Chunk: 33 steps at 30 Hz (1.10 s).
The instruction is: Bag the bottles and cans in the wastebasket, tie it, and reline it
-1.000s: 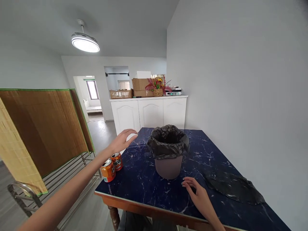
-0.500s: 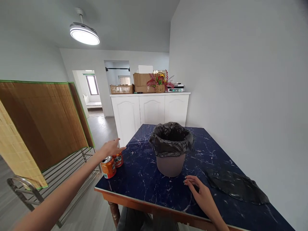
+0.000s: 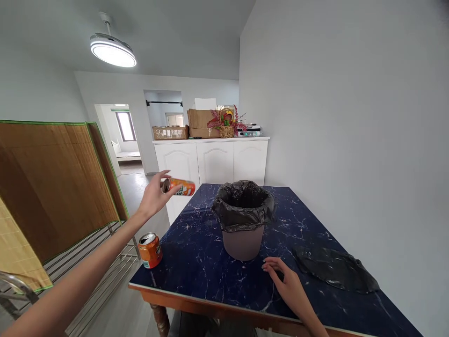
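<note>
Bin (image 3: 243, 238) central — open tabletop (image 3: 196, 252) leftward

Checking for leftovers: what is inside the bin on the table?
A black bag lines the bin and folds over its rim. Its dark upper inside shows; the bottom, and anything lying there, is hidden behind the near side.

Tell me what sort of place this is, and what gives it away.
Most likely a home, perhaps a dining or living area: a white panelled cabinet holds a flower basket, a ceiling lamp hangs overhead, and a bed shows through the doorway.
</note>
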{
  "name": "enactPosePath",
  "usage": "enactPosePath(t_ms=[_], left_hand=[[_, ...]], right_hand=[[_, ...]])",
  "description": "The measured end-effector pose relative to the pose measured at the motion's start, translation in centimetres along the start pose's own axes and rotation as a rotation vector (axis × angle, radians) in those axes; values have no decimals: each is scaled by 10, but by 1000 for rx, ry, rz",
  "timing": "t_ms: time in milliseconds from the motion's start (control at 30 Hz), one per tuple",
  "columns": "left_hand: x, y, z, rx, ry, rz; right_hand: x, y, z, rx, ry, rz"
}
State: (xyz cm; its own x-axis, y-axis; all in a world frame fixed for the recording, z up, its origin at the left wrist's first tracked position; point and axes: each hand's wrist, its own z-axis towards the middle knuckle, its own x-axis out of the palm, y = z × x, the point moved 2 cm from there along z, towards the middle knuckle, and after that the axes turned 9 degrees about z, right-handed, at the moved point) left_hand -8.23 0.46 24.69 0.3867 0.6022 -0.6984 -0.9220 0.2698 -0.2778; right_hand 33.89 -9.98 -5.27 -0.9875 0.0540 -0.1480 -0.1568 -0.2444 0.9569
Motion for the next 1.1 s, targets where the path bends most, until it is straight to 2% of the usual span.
enactPosePath(t_ms=[67,133,267,367,433,500,567,667,800,967,1100], left_hand=[[-7,-34,6,50,-106,-245],[-4,-71,10,116,-90,-389],[30,-132,15,258,-9,-495],[68,-157,17,312,91,-460],[88,-164,16,330,152,-415],[97,-163,11,325,169,-377],[94,-155,5,301,145,-337],[72,-129,-8,272,83,-240],[37,-64,-27,216,71,-34],[12,38,-65,68,230,231],[8,93,-103,-39,381,296]], right_hand=[[1,1,0,6,2,13],[1,2,0,6,0,26],[2,6,-1,-20,-13,24],[2,8,-1,-51,-17,1],[2,9,-1,-57,-18,-12],[2,10,-1,-56,-21,-11],[2,10,0,-54,-25,2],[2,9,0,-43,-26,19],[2,8,0,-25,-22,31],[2,6,0,-23,-23,18],[2,4,0,-21,-20,11]])
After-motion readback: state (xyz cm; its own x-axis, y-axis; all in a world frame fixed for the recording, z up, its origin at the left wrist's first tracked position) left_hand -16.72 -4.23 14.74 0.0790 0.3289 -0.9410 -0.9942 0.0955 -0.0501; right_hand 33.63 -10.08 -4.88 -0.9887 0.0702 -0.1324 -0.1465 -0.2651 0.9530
